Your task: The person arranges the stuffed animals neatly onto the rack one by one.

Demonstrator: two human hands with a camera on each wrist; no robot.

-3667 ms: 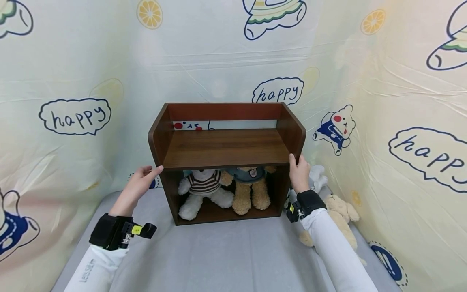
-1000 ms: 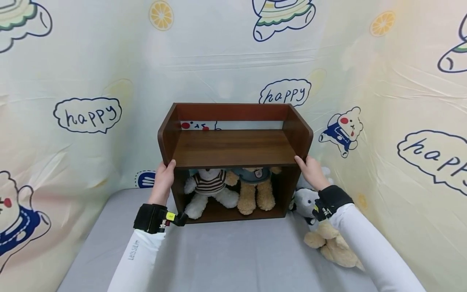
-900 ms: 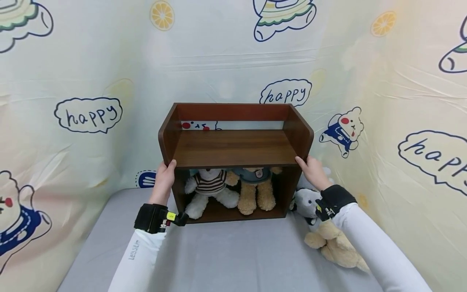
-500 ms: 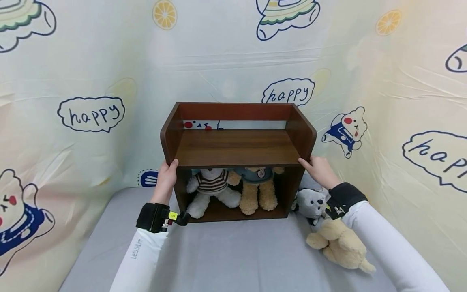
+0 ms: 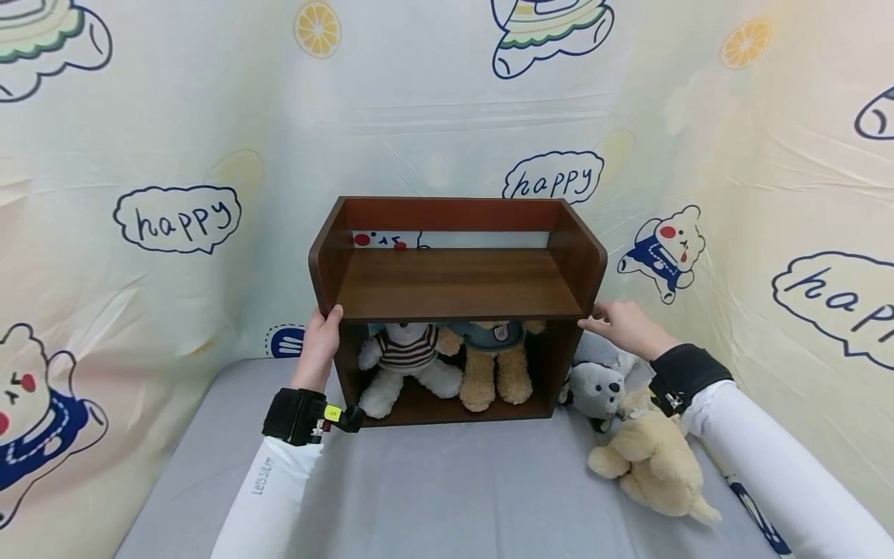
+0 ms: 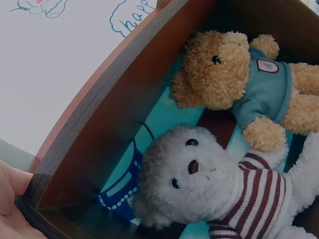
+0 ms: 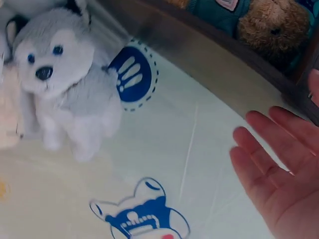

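Brown wood-grain makes up the two-tier shelf, which stands upright on a grey cloth-covered table near the middle of the head view. The left hand grips the left side panel, thumb on its front edge at the height of the middle board and the rest of the hand round the outside. The right hand is at the matching spot on the right; the right wrist view shows its fingers nearly straight and slightly spread beside the panel, grasping nothing, though I cannot tell how firmly the thumb touches the edge. In the lower compartment sit a white plush toy in a striped sweater and, beside it, a tan teddy bear in a blue-green top with a badge. Just outside the right panel is a grey-and-white husky plush, and nearer the camera a cream plush lies with its face hidden. Each wrist wears a black strap over a white sleeve. Behind hangs a pale printed curtain with cartoon bears, orange slices and "happy" bubbles
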